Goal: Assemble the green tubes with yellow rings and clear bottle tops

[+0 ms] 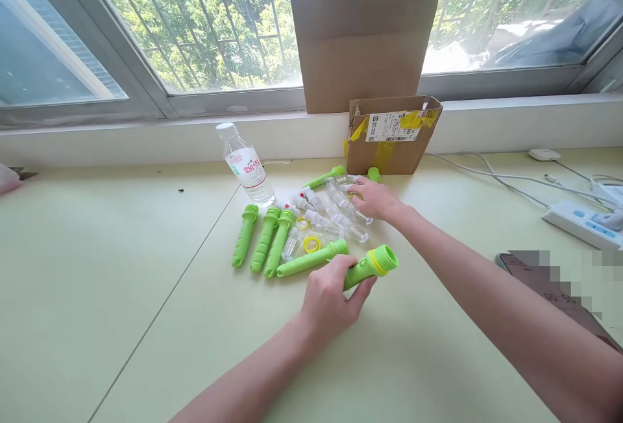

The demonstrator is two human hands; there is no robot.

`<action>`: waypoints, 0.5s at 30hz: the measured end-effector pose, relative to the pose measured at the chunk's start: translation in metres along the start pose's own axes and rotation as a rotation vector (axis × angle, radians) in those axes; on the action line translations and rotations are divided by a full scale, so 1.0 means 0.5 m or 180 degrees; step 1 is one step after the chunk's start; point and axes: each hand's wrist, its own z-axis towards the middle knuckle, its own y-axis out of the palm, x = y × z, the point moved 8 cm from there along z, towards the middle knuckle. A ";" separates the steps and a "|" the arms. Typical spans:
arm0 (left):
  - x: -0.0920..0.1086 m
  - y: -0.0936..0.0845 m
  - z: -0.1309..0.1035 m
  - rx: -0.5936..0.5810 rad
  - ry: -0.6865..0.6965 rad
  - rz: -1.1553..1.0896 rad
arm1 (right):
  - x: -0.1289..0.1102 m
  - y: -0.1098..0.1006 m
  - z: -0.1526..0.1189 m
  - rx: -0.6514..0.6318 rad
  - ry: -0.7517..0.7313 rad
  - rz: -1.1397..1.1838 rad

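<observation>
My left hand (333, 296) is wrapped around a green plastic tube (363, 272) with a threaded open end, tilted up to the right. A yellow ring sits around it just below the thread. At the far side of the pile, my right hand (374, 199) has its fingers bent down among the clear plastic tubes (335, 199); a bit of yellow shows at the fingertips, but what they grip is hidden. Several more green tubes (265, 240) lie left of and in front of the clear ones. Loose yellow rings (311, 244) rest between them.
Behind the pile stand a clear water bottle (247, 167) and an open cardboard box (389, 144) against the sill. On the right are a power strip (584, 223), white cables (491, 176) and a phone (555, 293). A cardboard sheet (365, 34) leans on the window.
</observation>
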 end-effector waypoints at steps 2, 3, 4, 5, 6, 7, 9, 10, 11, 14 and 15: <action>0.000 0.000 0.000 -0.0007 0.0015 -0.0009 | 0.002 0.007 0.009 -0.0066 0.0018 -0.0025; -0.001 0.001 0.000 -0.0009 0.0022 -0.0015 | 0.003 0.009 0.013 -0.0101 0.0034 -0.0038; -0.001 0.001 0.000 -0.0012 0.0025 -0.0019 | 0.004 0.011 0.017 -0.0134 0.0051 -0.0051; -0.001 0.001 0.001 -0.0015 0.0023 -0.0022 | 0.005 0.012 0.020 -0.0158 0.0068 -0.0063; -0.002 0.001 0.001 -0.0016 0.0017 -0.0022 | 0.006 0.012 0.023 -0.0172 0.0083 -0.0073; -0.002 0.001 0.001 -0.0016 0.0012 -0.0022 | 0.007 0.012 0.025 -0.0176 0.0095 -0.0081; -0.001 0.001 0.001 -0.0017 0.0019 -0.0030 | 0.009 0.011 0.027 -0.0171 0.0115 -0.0094; -0.001 0.001 0.001 -0.0018 0.0024 -0.0035 | 0.010 0.011 0.027 -0.0171 0.0125 -0.0100; -0.001 0.002 0.001 -0.0024 0.0027 -0.0039 | 0.012 0.011 0.027 -0.0173 0.0139 -0.0106; -0.002 0.003 0.000 -0.0040 0.0020 -0.0025 | 0.016 0.010 0.026 -0.0185 0.0164 -0.0115; -0.002 0.002 -0.001 -0.0037 0.0016 -0.0018 | 0.016 0.008 0.025 -0.0177 0.0157 -0.0113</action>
